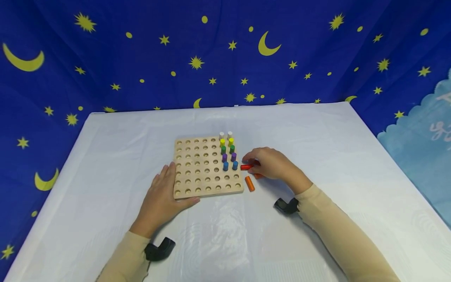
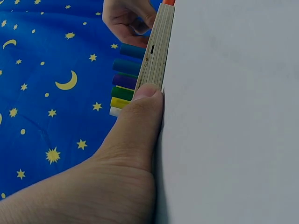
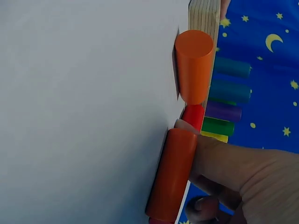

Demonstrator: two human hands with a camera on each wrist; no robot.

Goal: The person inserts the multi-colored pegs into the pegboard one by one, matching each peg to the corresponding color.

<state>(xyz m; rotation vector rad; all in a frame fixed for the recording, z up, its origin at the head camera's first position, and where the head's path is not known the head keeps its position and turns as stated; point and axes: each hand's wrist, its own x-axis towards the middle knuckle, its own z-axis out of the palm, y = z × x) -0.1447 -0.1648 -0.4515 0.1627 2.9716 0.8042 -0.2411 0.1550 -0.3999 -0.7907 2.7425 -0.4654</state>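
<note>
A wooden peg board (image 1: 197, 168) with rows of round holes lies on the table. My left hand (image 1: 160, 197) rests at its near left corner, fingers straight along the left side and thumb (image 2: 145, 100) against the front edge. Right of the board, my right hand (image 1: 269, 162) pinches a red peg (image 1: 245, 167) lying on its side; the thumb shows at its end in the right wrist view. Near that hand lie two orange pegs, one close to the board's corner (image 1: 249, 183) and another orange peg (image 3: 173, 175) partly under the hand in the head view.
White, yellow, green, purple and blue pegs (image 1: 235, 165) stand in pairs in the board's two right columns. At the bottom of the right wrist view, a bit of another red peg (image 3: 161, 220) shows. A white cloth (image 1: 225, 239) covers the table; a blue starry curtain (image 1: 141, 55) hangs behind.
</note>
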